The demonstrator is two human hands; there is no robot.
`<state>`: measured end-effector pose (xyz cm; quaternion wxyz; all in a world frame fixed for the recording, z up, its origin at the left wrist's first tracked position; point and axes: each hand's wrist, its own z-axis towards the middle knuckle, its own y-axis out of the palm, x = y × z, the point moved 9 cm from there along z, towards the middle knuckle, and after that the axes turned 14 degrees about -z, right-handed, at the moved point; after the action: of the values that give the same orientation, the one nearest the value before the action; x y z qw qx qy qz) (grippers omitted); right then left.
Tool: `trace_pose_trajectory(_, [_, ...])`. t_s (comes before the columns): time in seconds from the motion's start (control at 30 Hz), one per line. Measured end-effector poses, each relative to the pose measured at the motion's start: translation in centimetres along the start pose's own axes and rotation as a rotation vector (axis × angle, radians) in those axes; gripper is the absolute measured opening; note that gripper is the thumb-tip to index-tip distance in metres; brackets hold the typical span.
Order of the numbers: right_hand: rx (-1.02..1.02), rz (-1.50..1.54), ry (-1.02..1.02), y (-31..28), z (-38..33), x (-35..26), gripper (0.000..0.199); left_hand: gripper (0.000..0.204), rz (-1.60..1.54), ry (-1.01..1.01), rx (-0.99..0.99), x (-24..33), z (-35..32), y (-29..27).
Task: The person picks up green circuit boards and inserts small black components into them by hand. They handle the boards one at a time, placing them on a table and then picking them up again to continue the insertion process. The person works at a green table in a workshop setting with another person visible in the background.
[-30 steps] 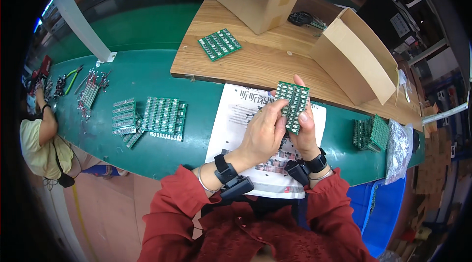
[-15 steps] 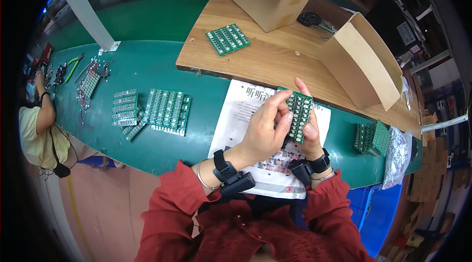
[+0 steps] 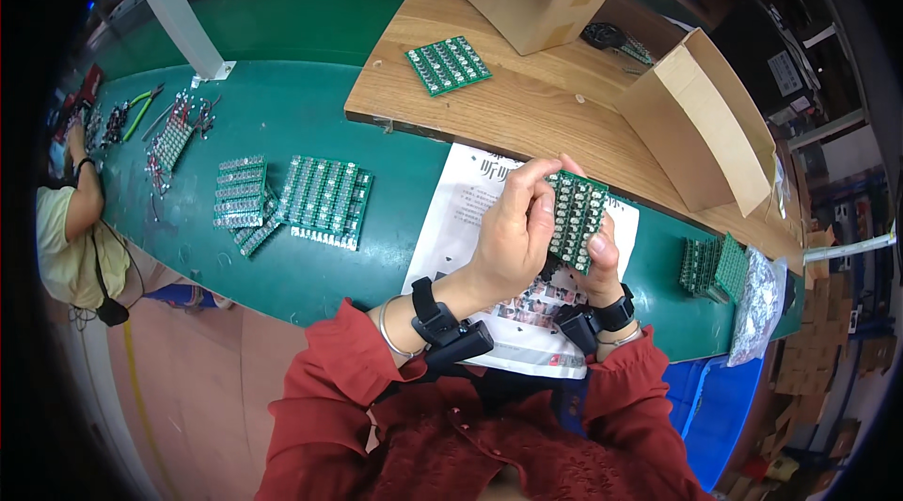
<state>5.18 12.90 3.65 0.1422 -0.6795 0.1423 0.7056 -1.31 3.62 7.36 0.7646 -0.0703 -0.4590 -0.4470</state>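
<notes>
A green circuit board (image 3: 576, 219) with rows of small light-coloured components is held tilted up over a printed paper sheet (image 3: 442, 242). My right hand (image 3: 604, 261) grips its right edge, the thumb pressed on the face and the other fingers mostly hidden behind. At the upper left edge, my left hand (image 3: 513, 233) has its fingers bent and closed around the board's corner; their tips are partly hidden. Dark bits are scattered on the paper below.
Stacked circuit boards (image 3: 326, 200) lie left on the green table (image 3: 395, 162). A single board (image 3: 449, 65) rests on the raised wooden top, near two cardboard boxes (image 3: 531, 2). Upright boards (image 3: 715, 266) and a plastic bag (image 3: 760, 308) stand right. Another person's arm (image 3: 87, 195) is far left, near pliers (image 3: 141, 113).
The board has turned to show more of its face. My right index finger, raised above it before, has folded down behind, and my left fingers have shifted along the upper left edge.
</notes>
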Motion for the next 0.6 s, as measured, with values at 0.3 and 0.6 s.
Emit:
trace_pose_trajectory(0.3, [-0.057,-0.321,-0.157,0.5,0.0,-0.6,0.092,0.036,0.093,0.003,0.006,-0.1,0.2,-0.2])
trace_pose_trajectory(0.6, [0.003,-0.142,-0.059,0.2,-0.1,0.5,0.095,0.037,0.087,-0.056,-0.016,-0.1,0.1,0.3])
